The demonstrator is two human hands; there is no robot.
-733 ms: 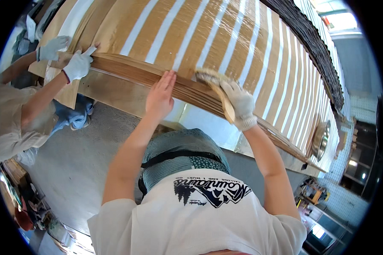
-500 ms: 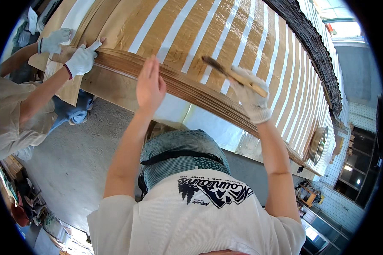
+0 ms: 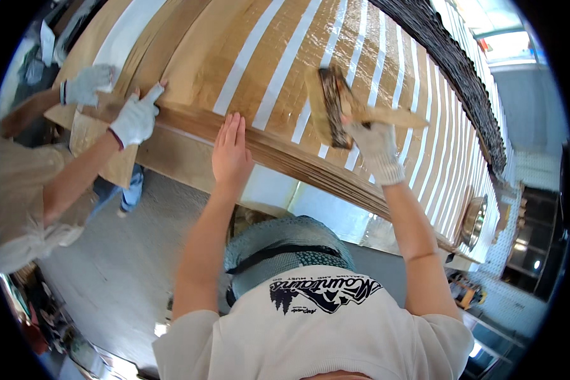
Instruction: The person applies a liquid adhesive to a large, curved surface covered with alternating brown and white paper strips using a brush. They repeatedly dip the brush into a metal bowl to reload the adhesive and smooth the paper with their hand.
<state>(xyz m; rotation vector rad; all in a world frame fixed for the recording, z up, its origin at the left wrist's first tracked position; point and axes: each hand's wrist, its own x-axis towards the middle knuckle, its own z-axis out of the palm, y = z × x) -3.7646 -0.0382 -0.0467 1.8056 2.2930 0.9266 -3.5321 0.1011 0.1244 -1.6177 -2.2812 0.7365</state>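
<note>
My bare left hand (image 3: 232, 152) lies with outstretched fingers on the near edge of a layered stack of brown sheets (image 3: 310, 166). My right hand (image 3: 379, 147), in a white glove, grips a wide brush (image 3: 337, 104) by its wooden handle. The brush has a dark, wet-looking working part and is tilted over the sheets; whether it touches them I cannot tell. Glossy brown bands (image 3: 237, 38) alternate with white strips (image 3: 285, 76) across the surface beyond my hands.
At the left, a co-worker's gloved hand (image 3: 135, 120) presses the sheet edge, and their other gloved hand (image 3: 87, 85) rests farther back. A metal bowl (image 3: 474, 221) sits at the right end. A dark, rough-textured long bundle (image 3: 449, 69) runs along the far side.
My left hand has come down onto the stack's edge. The brush has turned in my right hand, now showing its broad side. The co-worker's hands stay near the same sheet edge.
</note>
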